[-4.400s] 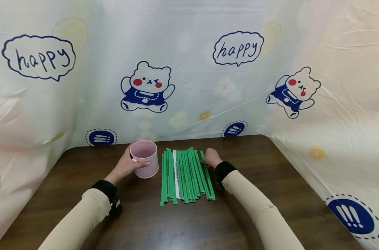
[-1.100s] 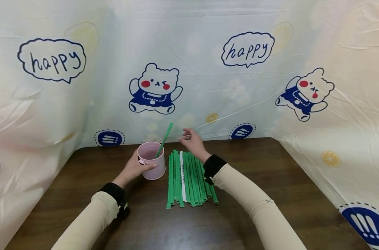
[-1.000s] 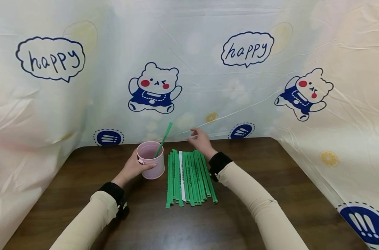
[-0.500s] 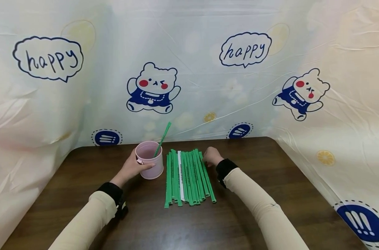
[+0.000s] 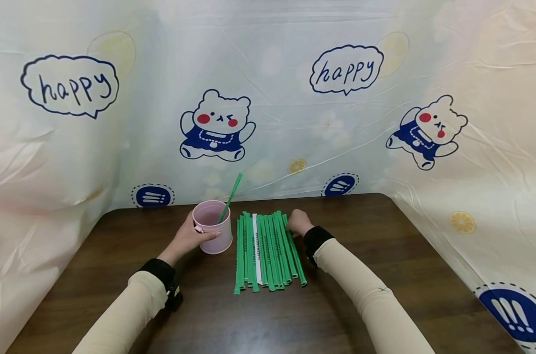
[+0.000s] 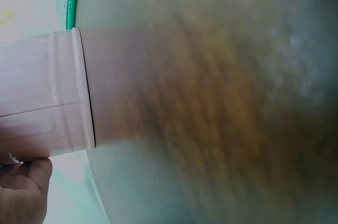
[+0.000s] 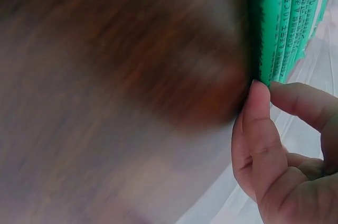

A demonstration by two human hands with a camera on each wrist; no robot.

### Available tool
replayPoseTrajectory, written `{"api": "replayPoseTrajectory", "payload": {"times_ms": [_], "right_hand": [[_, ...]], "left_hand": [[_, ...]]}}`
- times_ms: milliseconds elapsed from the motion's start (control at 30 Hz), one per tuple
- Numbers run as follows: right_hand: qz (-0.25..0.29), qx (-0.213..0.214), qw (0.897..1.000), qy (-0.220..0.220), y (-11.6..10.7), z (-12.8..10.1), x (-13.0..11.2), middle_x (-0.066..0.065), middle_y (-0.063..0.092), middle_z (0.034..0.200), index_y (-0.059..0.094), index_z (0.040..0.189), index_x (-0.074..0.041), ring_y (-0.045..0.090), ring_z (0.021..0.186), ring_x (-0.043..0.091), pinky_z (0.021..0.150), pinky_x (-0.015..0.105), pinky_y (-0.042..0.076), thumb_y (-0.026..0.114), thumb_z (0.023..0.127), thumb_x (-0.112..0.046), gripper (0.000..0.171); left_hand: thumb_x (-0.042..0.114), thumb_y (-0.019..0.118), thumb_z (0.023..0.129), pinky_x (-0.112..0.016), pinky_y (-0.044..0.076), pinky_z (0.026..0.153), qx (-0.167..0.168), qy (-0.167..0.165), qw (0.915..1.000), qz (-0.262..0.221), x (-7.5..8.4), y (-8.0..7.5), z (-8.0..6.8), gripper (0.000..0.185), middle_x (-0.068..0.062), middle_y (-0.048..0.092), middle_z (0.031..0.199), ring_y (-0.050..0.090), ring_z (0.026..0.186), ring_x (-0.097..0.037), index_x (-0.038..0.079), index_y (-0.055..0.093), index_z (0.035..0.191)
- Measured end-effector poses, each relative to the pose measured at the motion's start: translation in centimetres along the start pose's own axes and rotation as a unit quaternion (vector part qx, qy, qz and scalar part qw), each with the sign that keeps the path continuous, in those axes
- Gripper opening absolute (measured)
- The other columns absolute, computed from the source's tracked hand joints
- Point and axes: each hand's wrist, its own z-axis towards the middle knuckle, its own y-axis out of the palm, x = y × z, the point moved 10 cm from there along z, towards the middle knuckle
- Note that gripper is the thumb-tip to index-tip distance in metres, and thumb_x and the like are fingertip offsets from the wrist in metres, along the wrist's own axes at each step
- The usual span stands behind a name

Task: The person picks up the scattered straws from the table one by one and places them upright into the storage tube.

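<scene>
Left hand (image 5: 184, 239) is curling round the side of the pink cup (image 5: 213, 234), gripping it upright on the table (image 5: 382, 255); one green straw (image 5: 230, 191) is leaning inside the cup; just right of the cup a row of green straws (image 5: 268, 250) is lying flat; right hand (image 5: 297, 222) is resting at the row's far right end, fingers curled, pinching the outermost straw's tip.

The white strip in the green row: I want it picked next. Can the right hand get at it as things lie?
Probably yes. The right hand touches the row's right edge, and the white strip lies uncovered among the green strips, nothing above it.
</scene>
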Motion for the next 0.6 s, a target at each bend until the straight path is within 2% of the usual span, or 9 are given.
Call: {"api": "replayPoseTrajectory", "payload": {"times_ms": [167,233,333,367,400,467,500,533,600], "right_hand": [[-0.002,0.014,1.000,0.004,-1.3,-0.2,0.1,-0.002,0.040,0.048,0.035,0.052,-0.017,0.054,0.046,0.012,0.055,0.025,0.054,0.066,0.091,0.004,0.054],[-0.007,0.027,1.000,-0.011,-2.3,-0.3,-0.3,-0.003,0.035,0.046,0.033,0.051,-0.017,0.050,0.043,0.010,0.054,0.023,0.049,0.065,0.092,0.003,0.056],[-0.003,0.060,0.997,-0.051,-4.2,-0.6,-1.7,-0.003,0.024,0.051,0.028,0.056,-0.015,0.036,0.045,0.010,0.057,0.024,0.035,0.062,0.093,0.004,0.054],[-0.001,0.071,0.996,-0.063,-4.9,-0.8,-2.1,-0.001,0.023,0.055,0.029,0.059,-0.013,0.034,0.049,0.012,0.060,0.026,0.033,0.061,0.093,0.003,0.050],[0.004,0.084,0.994,-0.075,-5.5,-0.9,-2.6,0.001,0.029,0.058,0.035,0.061,-0.009,0.036,0.052,0.013,0.061,0.027,0.034,0.061,0.093,0.003,0.043],[0.014,0.112,0.990,-0.087,-6.8,-1.3,-3.3,0.010,0.047,0.066,0.050,0.074,0.000,0.044,0.060,0.019,0.065,0.029,0.038,0.060,0.092,0.002,0.021],[0.021,0.124,0.988,-0.090,-7.5,-1.5,-3.7,0.015,0.056,0.075,0.057,0.086,0.005,0.051,0.067,0.023,0.068,0.030,0.042,0.059,0.092,0.002,0.007],[0.031,0.133,0.986,-0.092,-8.1,-1.7,-4.0,0.021,0.063,0.088,0.062,0.100,0.008,0.058,0.075,0.027,0.072,0.032,0.046,0.058,0.092,0.001,0.011],[0.055,0.154,0.981,-0.101,-9.5,-2.1,-4.8,0.026,0.068,0.111,0.060,0.125,0.009,0.066,0.093,0.033,0.080,0.037,0.053,0.058,0.094,0.000,0.033]], "left_hand": [[0.022,0.081,0.088,-0.067,0.038,0.116,-0.003,-0.007,1.0000,-0.006,0.0,0.1,0.0,0.097,-0.023,0.038,0.156,0.041,0.142,-0.042,0.008,0.017,0.159],[0.022,0.081,0.088,-0.067,0.038,0.116,-0.004,-0.009,0.9999,-0.008,0.0,0.1,-0.1,0.097,-0.024,0.038,0.156,0.041,0.142,-0.043,0.008,0.016,0.159],[0.023,0.081,0.088,-0.067,0.038,0.116,-0.003,-0.008,0.9999,-0.005,0.1,0.0,-0.1,0.097,-0.024,0.038,0.156,0.041,0.142,-0.043,0.007,0.016,0.159],[0.023,0.081,0.088,-0.067,0.038,0.115,-0.002,-0.009,1.0000,-0.003,0.1,0.0,-0.2,0.098,-0.024,0.038,0.156,0.041,0.142,-0.043,0.007,0.016,0.159],[0.023,0.081,0.088,-0.067,0.038,0.115,-0.001,-0.009,1.0000,-0.001,0.1,-0.1,-0.2,0.097,-0.025,0.038,0.156,0.041,0.142,-0.043,0.007,0.016,0.159],[0.024,0.081,0.088,-0.067,0.038,0.115,0.000,-0.009,0.9999,0.005,0.1,-0.1,-0.2,0.097,-0.025,0.039,0.155,0.041,0.142,-0.043,0.006,0.016,0.159],[0.025,0.081,0.088,-0.067,0.038,0.115,0.000,-0.010,0.9999,0.008,0.1,-0.1,-0.2,0.097,-0.025,0.039,0.155,0.041,0.141,-0.044,0.005,0.016,0.159],[0.025,0.081,0.088,-0.067,0.038,0.115,0.001,-0.011,0.9999,0.010,0.1,-0.1,-0.2,0.097,-0.025,0.039,0.155,0.042,0.141,-0.044,0.005,0.016,0.159],[0.026,0.081,0.088,-0.068,0.038,0.115,0.001,-0.013,0.9998,0.015,0.0,-0.1,-0.3,0.098,-0.026,0.039,0.155,0.042,0.141,-0.044,0.004,0.016,0.159]]}}
